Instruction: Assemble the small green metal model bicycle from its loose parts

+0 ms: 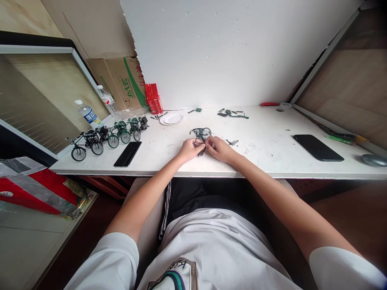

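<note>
A small dark model bicycle (198, 132) is held over the white table, its spoked wheel (206, 132) turned up and away from me. My left hand (191, 150) grips the lower part of the model from the left, fingers closed round it. From the right, my right hand (220, 148) pinches at the same model with thumb and forefinger; whether a small part sits between those fingertips is too fine to make out. Some loose small parts (232, 142) lie just right of my right hand.
Several finished model bicycles (87, 143) stand at the left, near two bottles (89, 114) and a phone (127, 154). Farther back are white paper plates (171, 118), a red box (153, 99) and dark loose parts (232, 113). A second phone (318, 147) lies right.
</note>
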### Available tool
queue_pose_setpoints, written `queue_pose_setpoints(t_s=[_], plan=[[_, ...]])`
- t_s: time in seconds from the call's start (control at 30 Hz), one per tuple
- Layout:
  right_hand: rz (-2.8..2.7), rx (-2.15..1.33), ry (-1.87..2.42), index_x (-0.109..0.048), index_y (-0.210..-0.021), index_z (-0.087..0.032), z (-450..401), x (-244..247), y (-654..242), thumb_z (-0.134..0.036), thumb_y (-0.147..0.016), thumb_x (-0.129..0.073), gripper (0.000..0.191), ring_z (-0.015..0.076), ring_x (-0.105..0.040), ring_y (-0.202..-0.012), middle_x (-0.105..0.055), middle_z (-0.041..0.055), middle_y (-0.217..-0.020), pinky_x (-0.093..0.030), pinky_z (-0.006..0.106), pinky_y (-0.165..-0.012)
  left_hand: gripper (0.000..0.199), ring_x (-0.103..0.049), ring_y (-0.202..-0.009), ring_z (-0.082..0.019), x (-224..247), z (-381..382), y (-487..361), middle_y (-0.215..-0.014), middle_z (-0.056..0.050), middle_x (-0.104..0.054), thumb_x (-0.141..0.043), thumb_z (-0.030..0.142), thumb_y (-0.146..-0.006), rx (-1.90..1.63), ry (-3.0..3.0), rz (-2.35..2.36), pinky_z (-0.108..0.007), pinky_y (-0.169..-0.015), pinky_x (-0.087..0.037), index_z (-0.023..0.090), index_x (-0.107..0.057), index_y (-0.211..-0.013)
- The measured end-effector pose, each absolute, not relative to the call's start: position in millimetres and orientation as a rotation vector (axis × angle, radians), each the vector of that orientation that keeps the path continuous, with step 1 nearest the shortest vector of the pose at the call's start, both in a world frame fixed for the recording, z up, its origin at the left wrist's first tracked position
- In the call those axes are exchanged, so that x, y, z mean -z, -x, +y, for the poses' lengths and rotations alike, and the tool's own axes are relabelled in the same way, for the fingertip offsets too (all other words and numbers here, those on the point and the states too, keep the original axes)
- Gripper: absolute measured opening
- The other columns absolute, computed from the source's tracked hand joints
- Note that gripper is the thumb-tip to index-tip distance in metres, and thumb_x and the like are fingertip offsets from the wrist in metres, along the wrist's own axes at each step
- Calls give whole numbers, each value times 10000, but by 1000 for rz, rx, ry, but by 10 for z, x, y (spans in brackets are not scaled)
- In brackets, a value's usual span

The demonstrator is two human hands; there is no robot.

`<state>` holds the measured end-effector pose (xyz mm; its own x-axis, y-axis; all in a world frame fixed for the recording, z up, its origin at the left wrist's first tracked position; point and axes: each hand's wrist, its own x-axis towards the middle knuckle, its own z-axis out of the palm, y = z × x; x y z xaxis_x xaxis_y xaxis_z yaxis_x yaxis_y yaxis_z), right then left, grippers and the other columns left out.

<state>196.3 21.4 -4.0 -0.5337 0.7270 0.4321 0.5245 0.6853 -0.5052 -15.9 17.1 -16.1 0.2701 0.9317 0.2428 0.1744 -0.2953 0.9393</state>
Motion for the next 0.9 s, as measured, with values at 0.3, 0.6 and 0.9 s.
queue_pose_setpoints(t_s=[0.3,0.6,0.9], plan=[[-2267,-424,953,-577,-1023,-238,206,31,-1969,-383,-1063,-478,180,268,-606,-852,-696,93,-948,-465,393,-773,259,-761,-767,-196,170,182,167,-872,-105,-807,-753,383,-905,-1101,-1682,1057,-268,-666,-563,138,-780,-984],[-2268,-429,956,-570,-1015,-237,202,26,-1964,-393,-1067,-470,192,271,-603,-865,-693,98,-952,-468,398,-776,275,-761,-763,-198,179,189,165,-871,-105,-806,-770,395,-894,-1101,-1678,1061,-274,-667,-569,137,-777,-987],[-2265,-429,954,-574,-1021,-241,203,29,-1968,-406,-1069,-468,202,276,-604,-867,-695,100,-950,-475,402,-772,269,-761,-766,-190,178,187,159,-870,-102,-804,-769,389,-893,-1106,-1670,1052,-269,-681,-571,135,-776,-983]])
